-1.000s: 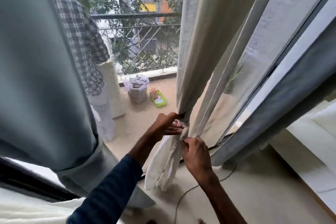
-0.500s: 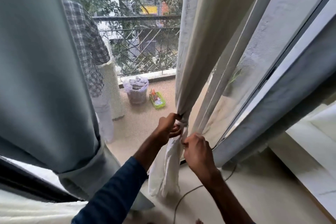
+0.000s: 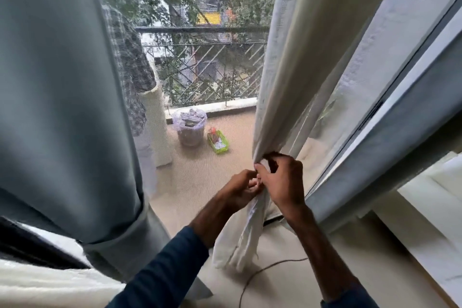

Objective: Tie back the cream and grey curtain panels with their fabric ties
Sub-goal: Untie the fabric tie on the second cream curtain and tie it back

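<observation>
The cream curtain panel (image 3: 297, 57) hangs at centre right, gathered into a narrow bunch low down, with its loose tail (image 3: 240, 240) spilling onto the floor. My left hand (image 3: 238, 189) and my right hand (image 3: 283, 182) meet at the gathered neck, fingers pinched on the cream fabric tie (image 3: 258, 166) wrapped there. Most of the tie is hidden under my fingers. The grey curtain panel (image 3: 57, 95) fills the left side and hangs loose. A second grey panel (image 3: 390, 165) runs along the right window frame.
Beyond the mesh screen is a balcony with a bin (image 3: 190, 127), a green tray (image 3: 218, 142), a metal railing (image 3: 205, 67) and a person in a checked shirt (image 3: 131, 70). A thin cable (image 3: 260, 272) lies on the floor below my hands. A white ledge (image 3: 430, 212) sits at right.
The view has shifted so the curtains sit further right. My right hand has risen from under the gathered neck to over it, and both hands are now closer together on the tie.
</observation>
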